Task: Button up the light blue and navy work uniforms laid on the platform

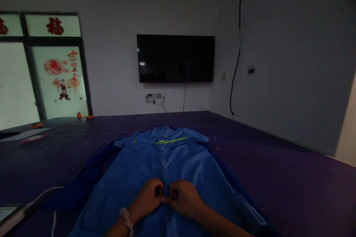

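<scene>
A blue short-sleeved shirt (133,170) with yellow-green stripes across the chest lies spread out, front side up, its collar away from me. My left hand (148,197), with a pale scrunchie (127,219) at the wrist, pinches the front placket low on the shirt. Close beside it, my right hand (185,198) pinches the same strip, thumbs almost meeting. Small buttons run up the placket above my hands. Whatever button sits between my fingertips is hidden. Under the shirt spreads a darker blue cloth (75,189).
The purple surface (250,155) reaches back to the wall. A white cable (46,191) and a device edge (9,211) lie at left. Farther left are a flat pale sheet (25,134) and orange objects (79,115). A television (176,59) hangs on the wall.
</scene>
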`<state>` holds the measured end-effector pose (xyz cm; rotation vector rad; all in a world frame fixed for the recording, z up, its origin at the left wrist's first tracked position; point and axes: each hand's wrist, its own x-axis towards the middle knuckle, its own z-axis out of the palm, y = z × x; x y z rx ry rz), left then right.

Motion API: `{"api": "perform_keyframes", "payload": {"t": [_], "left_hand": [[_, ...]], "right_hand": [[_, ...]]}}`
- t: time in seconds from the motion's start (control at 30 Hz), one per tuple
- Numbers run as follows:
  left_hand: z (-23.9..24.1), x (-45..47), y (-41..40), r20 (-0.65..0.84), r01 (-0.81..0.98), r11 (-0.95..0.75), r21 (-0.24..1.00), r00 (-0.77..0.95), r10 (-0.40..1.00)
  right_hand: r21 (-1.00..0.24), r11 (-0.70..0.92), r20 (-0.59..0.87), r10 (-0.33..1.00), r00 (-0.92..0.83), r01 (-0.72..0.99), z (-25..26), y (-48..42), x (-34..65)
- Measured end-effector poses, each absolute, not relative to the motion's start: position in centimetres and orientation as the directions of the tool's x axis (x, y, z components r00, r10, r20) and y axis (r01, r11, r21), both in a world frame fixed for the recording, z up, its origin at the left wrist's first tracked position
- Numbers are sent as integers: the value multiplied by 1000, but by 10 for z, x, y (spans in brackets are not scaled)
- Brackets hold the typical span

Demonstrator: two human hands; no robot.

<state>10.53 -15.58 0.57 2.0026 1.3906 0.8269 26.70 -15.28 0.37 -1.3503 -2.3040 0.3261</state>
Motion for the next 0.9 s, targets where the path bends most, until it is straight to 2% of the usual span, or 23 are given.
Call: {"api": "perform_keyframes", "payload": {"t": [0.43, 0.9], "left_hand": [[5, 108, -158, 203, 583, -342, 737, 291, 935], [2, 116, -157, 208, 375, -261, 889, 175, 962]], "right_hand": [[-361, 475, 235, 879, -415, 803, 9, -158, 268], [-404, 490, 304, 869, -392, 772, 6, -158, 267]]}}
